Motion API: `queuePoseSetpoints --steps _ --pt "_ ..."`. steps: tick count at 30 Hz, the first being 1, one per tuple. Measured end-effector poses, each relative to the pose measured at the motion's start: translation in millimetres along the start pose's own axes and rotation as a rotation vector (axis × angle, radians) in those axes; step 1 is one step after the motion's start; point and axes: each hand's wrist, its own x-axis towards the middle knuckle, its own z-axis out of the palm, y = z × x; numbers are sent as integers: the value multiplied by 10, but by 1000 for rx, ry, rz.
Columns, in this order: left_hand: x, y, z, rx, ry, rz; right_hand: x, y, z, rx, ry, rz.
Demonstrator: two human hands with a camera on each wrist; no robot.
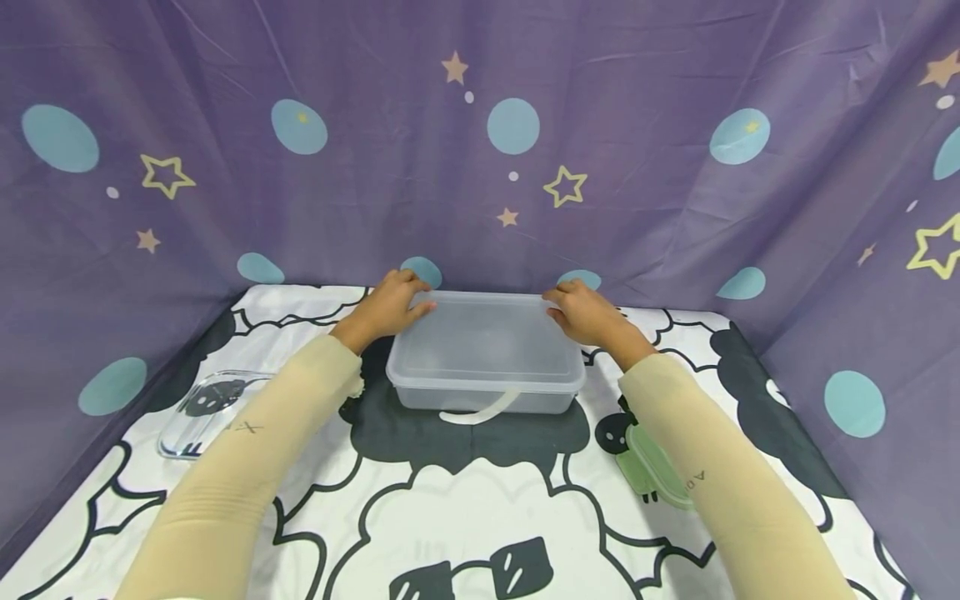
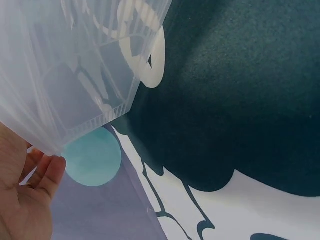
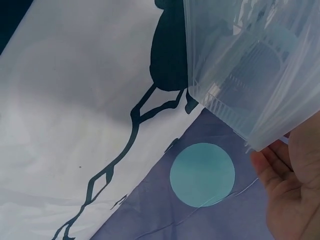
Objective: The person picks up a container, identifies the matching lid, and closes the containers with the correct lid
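Observation:
A translucent plastic storage box (image 1: 487, 346) with a lid on top stands at the far middle of the table, a white handle (image 1: 482, 411) hanging at its front. My left hand (image 1: 392, 307) grips the far left corner, its thumb over the lid edge. At the far right corner, my right hand (image 1: 588, 315) grips the rim in the same way. The left wrist view shows curled fingers (image 2: 46, 172) at the box's corner. Fingers (image 3: 270, 165) also bend under the corner in the right wrist view.
A clear rectangular container (image 1: 183, 425) lies at left, partly behind the left sleeve. To the right, a green rectangular container or lid (image 1: 660, 467) is partly covered by the right sleeve. A purple curtain (image 1: 480, 167) hangs behind the patterned tablecloth (image 1: 465, 508).

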Motion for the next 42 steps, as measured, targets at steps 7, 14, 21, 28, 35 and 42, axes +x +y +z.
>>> queuePoseSetpoints --steps 7,14,21,28,35,42 --pt "19 -9 34 14 3 3 -5 0 1 1 -18 20" --pt "19 -29 43 19 4 7 9 8 18 27 0 34" --pt "-6 -32 20 -5 -4 -5 30 -5 8 75 -25 69" --pt "-50 -44 -2 -40 42 18 0 -2 -42 97 -36 85" --pt "-162 -62 -24 -28 104 111 -96 -19 -73 79 17 16" --pt "-330 30 -99 12 90 183 -221 -100 -129 42 55 -72"
